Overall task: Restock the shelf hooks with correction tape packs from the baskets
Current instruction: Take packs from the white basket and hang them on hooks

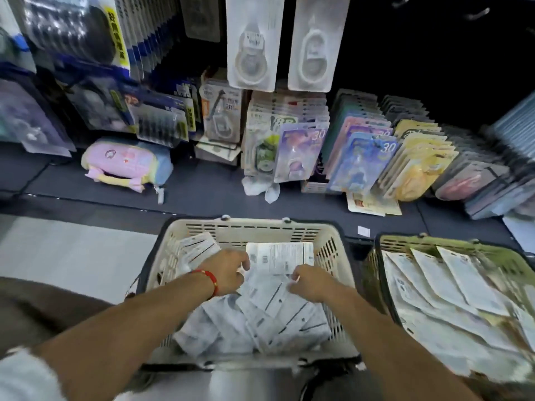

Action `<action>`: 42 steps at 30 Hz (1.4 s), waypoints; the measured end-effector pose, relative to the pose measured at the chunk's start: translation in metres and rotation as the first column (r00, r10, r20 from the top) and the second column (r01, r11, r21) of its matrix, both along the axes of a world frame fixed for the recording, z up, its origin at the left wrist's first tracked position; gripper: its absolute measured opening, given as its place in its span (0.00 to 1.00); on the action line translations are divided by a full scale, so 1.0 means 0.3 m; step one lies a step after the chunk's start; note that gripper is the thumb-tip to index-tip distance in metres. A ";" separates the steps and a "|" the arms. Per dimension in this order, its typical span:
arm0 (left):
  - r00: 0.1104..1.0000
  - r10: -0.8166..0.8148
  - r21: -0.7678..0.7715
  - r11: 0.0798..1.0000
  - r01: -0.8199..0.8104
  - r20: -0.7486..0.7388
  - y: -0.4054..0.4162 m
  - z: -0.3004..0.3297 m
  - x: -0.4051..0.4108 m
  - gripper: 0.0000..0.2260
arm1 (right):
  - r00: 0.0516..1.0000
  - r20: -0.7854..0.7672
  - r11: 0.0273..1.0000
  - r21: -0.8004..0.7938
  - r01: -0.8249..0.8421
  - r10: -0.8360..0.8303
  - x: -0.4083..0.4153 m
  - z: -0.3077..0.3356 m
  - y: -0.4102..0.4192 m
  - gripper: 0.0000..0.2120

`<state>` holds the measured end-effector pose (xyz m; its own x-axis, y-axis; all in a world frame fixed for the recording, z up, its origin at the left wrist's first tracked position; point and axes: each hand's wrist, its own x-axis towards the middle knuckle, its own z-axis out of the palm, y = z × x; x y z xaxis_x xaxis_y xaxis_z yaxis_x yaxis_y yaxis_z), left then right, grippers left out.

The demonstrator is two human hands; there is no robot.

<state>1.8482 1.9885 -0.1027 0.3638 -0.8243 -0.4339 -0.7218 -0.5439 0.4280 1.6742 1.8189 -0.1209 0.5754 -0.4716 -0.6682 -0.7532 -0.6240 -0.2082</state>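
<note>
Digging in the white basket (254, 230): left hand (225, 273) and right hand (309, 282) both pinch packs (279, 257). Both baskets full, so restocking is barely underway.

Both hands (228, 270) (309, 282) reach among packs (278, 257) in the cream basket (254, 228).

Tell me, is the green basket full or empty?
Full: the green basket holds overlapping white packs nearly to its rim.

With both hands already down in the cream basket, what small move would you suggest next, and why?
Probably lift a few packs clear of the cream basket: the left hand and right hand both sit on the pile, fingers curled at the packs, and nothing is raised yet.
</note>
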 end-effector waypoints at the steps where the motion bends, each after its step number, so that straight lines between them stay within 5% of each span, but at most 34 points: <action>1: 0.998 0.036 0.027 0.999 -0.035 -0.049 0.025 -0.056 -0.033 0.14 | 0.999 -0.024 0.999 0.010 0.044 -0.043 -0.034 -0.067 0.043 0.24; 7: 0.953 0.216 0.065 0.976 -0.207 -0.211 0.086 -0.226 -0.147 0.17 | 0.946 0.090 0.950 0.004 0.313 -0.312 -0.054 -0.226 0.205 0.29; 10: 0.967 0.163 0.072 0.986 -0.152 -0.197 0.086 -0.242 -0.170 0.23 | 0.938 0.097 0.934 -0.105 0.342 -0.332 -0.024 -0.214 0.194 0.39; 12: 0.972 0.087 0.112 0.992 -0.064 -0.217 0.090 -0.243 -0.184 0.30 | 0.914 0.104 0.919 0.001 0.394 -0.392 -0.010 -0.220 0.176 0.41; 16: 0.940 0.035 0.134 0.991 0.011 -0.340 0.116 -0.226 -0.186 0.36 | 0.853 0.191 0.867 0.230 0.442 -0.485 0.004 -0.251 0.186 0.32; 21: 0.899 0.171 -0.006 0.982 -0.189 -0.404 0.136 -0.205 -0.147 0.37 | 0.783 0.305 0.826 0.365 0.428 -0.541 0.034 -0.213 0.166 0.19; 28: 0.998 -0.047 -0.241 0.970 0.037 -0.036 0.160 -0.165 -0.116 0.46 | 0.629 0.015 0.404 0.778 0.481 -0.777 0.064 0.007 0.071 0.08; 31: 0.995 -0.022 -0.375 0.925 0.056 0.096 0.156 -0.149 -0.110 0.34 | 0.571 -0.096 0.207 0.873 0.441 -0.815 0.040 0.054 0.072 0.06; 33: 0.997 0.075 -0.439 0.896 -0.068 -0.001 0.155 -0.142 -0.105 0.27 | 0.479 -0.144 0.095 0.893 0.441 -0.866 0.007 0.042 0.086 0.16; 34: 0.983 0.151 -0.419 0.890 -0.181 -0.103 0.158 -0.137 -0.105 0.26 | 0.478 -0.089 0.179 0.855 0.487 -0.874 -0.013 0.017 0.087 0.22; 35: 0.947 0.238 -0.372 0.877 -0.305 -0.216 0.163 -0.139 -0.104 0.27 | 0.553 0.040 0.399 0.735 0.548 -0.832 -0.038 -0.006 0.094 0.23; 37: 0.843 0.377 -0.270 0.827 -0.493 -0.383 0.178 -0.146 -0.097 0.28 | 0.858 0.197 0.872 0.240 0.426 -0.474 -0.100 -0.067 0.102 0.19; 39: 0.753 0.443 -0.179 0.793 -0.582 -0.486 0.196 -0.157 -0.085 0.32 | 0.990 0.034 0.990 0.035 0.139 -0.140 -0.148 -0.124 0.133 0.29; 42: 0.643 0.513 -0.016 0.775 -0.632 -0.569 0.209 -0.165 -0.071 0.43 | 0.997 -0.063 0.999 -0.021 -0.037 0.036 -0.180 -0.177 0.167 0.51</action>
